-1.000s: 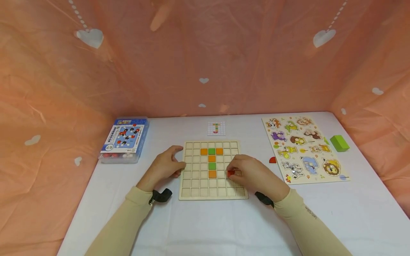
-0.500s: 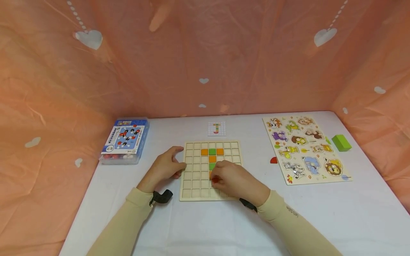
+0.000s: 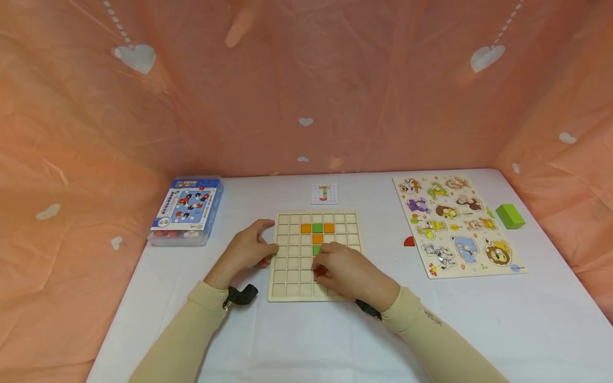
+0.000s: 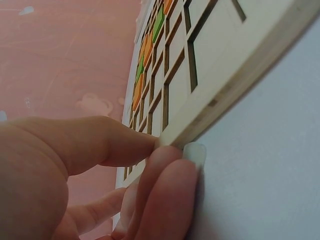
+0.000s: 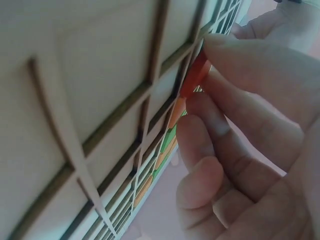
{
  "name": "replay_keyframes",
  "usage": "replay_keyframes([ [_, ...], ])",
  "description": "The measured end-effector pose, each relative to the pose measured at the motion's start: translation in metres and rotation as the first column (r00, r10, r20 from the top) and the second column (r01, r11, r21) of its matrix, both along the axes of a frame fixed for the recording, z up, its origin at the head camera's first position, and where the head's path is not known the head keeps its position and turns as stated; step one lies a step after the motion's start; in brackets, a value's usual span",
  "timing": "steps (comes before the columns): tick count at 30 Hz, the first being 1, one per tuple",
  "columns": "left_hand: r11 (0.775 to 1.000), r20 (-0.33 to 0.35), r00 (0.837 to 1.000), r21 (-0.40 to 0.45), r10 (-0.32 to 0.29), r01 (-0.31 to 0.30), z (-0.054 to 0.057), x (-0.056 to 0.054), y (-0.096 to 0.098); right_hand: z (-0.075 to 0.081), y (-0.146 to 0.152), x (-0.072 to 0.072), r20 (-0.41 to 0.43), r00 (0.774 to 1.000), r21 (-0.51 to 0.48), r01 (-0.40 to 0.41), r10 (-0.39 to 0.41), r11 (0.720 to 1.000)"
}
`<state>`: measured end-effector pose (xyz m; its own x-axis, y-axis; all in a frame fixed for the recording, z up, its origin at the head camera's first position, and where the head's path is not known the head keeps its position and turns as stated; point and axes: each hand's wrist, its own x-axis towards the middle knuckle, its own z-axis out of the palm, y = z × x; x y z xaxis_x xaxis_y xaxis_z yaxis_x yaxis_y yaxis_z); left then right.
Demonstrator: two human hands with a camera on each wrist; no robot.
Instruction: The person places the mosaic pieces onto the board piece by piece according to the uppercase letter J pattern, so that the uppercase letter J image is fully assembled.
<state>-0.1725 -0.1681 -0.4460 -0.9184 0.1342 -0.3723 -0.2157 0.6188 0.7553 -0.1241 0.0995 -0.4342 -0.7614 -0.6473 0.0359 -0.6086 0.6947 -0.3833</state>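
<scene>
My right hand [image 3: 346, 270] pinches a small red tile [image 5: 197, 73] between thumb and forefinger, tilted on edge over a cell of the wooden grid board [image 3: 287, 276]. In the head view it sits just below the column of colored tiles, and the fingers hide part of that column. Orange and green tiles [image 3: 317, 228] lie in the board's cells, three across near the top and more running down the middle. At the board's left edge my left hand [image 3: 244, 247] grips the rim [image 4: 210, 107], thumb on top and curled fingers against the side.
A small pattern card [image 3: 324, 193] lies behind the board. To the right are a red quarter-round piece [image 3: 409, 241], an animal puzzle board [image 3: 455, 213] and a green block [image 3: 510, 216]. A plastic box of molecule model parts [image 3: 187, 210] stands at left.
My right hand has carried the red tile leftward from the board's right side to the middle column, then slightly down. The left hand has stayed at the left edge.
</scene>
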Motion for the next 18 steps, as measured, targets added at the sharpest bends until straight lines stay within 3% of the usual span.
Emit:
replay_keyframes([
  [18,1.0,-0.003,1.0,0.008,-0.01,0.01,0.0003,-0.0002,-0.0006,0.0009,0.0019,0.0001,0.012,1.0,-0.01,0.02,-0.019,1.0],
])
